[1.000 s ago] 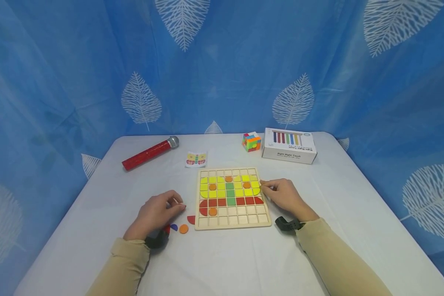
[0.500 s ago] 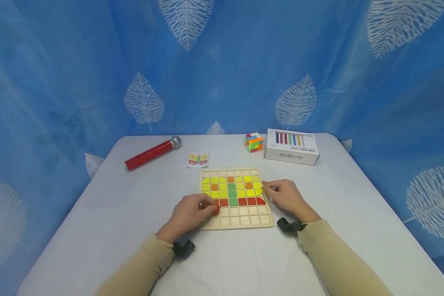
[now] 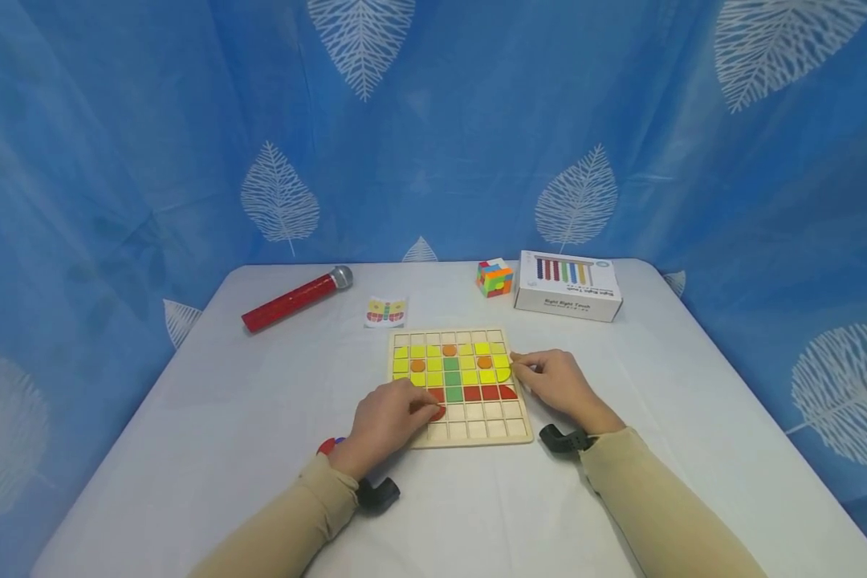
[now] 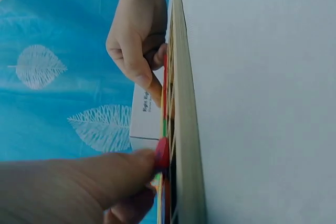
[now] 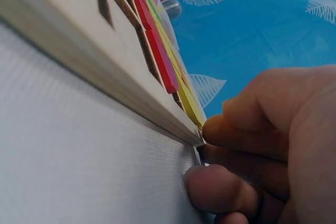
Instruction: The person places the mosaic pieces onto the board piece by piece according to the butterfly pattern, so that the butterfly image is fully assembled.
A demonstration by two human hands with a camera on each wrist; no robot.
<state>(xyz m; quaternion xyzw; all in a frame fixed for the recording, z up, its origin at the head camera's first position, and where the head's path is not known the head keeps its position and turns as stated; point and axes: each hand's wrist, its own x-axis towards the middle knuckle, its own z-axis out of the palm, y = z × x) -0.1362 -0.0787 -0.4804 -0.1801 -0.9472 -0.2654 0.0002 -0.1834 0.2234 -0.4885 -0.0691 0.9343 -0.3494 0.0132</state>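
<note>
The left hand [image 3: 393, 417] pinches a small red rounded piece [image 4: 161, 155] between thumb and fingers, low over the wooden grid board [image 3: 477, 433]. In the head view that piece shows just beyond the fingertips, below the red row near the green column [image 3: 452, 379]. The right hand [image 3: 559, 389] holds the board's right edge, thumb and bent fingers at the rim in the right wrist view. Yellow pieces [image 3: 470, 377], orange discs [image 3: 485, 363] and red pieces [image 3: 490, 392] fill several cells. The left hand hides the board's lower left part.
A picture card [image 3: 386, 312] lies behind the board. Farther back are a red microphone [image 3: 289, 303], a puzzle cube [image 3: 494, 278] and a white box [image 3: 567, 287]. Loose pieces, one of them red [image 3: 327, 446], lie beside the left wrist.
The left hand has come from the table left of the board, with the red piece in its fingers, to over the board's lower part, then slightly right. The right hand has stayed at the edge.
</note>
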